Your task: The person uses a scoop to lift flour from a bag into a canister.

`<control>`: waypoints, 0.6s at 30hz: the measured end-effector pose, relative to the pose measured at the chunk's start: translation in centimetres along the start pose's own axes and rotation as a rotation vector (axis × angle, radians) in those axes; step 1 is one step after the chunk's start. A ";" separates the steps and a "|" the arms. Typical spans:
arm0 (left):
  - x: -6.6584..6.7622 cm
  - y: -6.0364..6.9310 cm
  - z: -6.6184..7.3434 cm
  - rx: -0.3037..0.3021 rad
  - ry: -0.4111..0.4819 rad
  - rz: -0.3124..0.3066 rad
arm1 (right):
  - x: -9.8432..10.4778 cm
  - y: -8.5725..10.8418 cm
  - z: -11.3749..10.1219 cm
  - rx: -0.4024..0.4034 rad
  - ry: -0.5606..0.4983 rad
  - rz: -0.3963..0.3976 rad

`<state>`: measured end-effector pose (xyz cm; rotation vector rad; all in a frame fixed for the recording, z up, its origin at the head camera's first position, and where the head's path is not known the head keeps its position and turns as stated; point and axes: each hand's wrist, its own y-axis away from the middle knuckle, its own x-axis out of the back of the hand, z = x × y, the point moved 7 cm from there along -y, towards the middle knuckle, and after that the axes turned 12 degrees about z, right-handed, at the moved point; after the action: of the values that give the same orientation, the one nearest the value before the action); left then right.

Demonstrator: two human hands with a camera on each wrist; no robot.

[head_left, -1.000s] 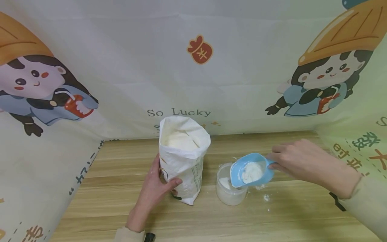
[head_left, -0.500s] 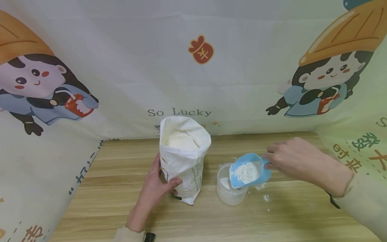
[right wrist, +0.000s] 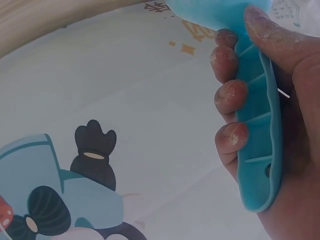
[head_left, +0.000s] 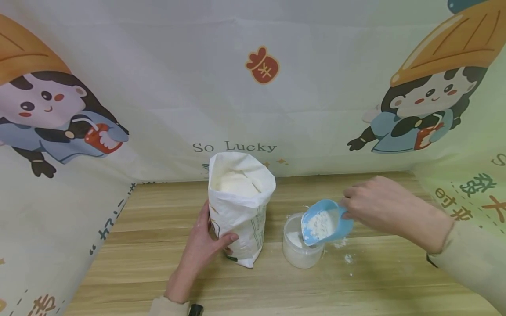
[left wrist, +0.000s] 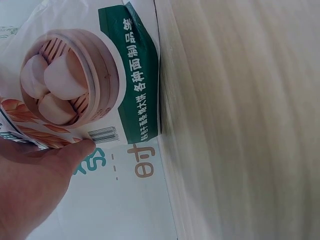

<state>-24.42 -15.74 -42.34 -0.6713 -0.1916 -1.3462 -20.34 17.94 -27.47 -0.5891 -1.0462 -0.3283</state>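
A white bag of flour [head_left: 241,219] stands upright with its top open and pale powder inside. My left hand [head_left: 201,248] grips the lower left side of this bag, thumb across the front; the left wrist view shows the thumb [left wrist: 75,152] near the printed barcode. In my right hand [head_left: 389,210] is a blue scoop [head_left: 340,228], its ribbed handle [right wrist: 257,125] wrapped by curled, flour-dusted fingers. White flour [head_left: 322,224] fills part of the scoop, which tilts over the rim of a clear round plastic tub [head_left: 302,256]. More white powder lies in the tub.
Spilled flour [head_left: 348,259] dots the wooden table [head_left: 276,289] right of the tub. A printed cloth [head_left: 316,87] with cartoon figures hangs behind the table and along both sides. Bag and tub stand close together.
My right hand has shifted slightly left and the scoop has tipped more, its flour sliding toward the front lip. The left hand and the bag have stayed in place.
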 end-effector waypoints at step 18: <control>-0.1 0.0 -0.1 0.007 -0.011 0.003 | 0.3 -1.6 -1.2 0.053 0.048 -0.025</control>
<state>-24.41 -15.70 -42.45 -0.6735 -0.2038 -1.3383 -20.21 15.92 -27.21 -0.5192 -1.0136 -0.3340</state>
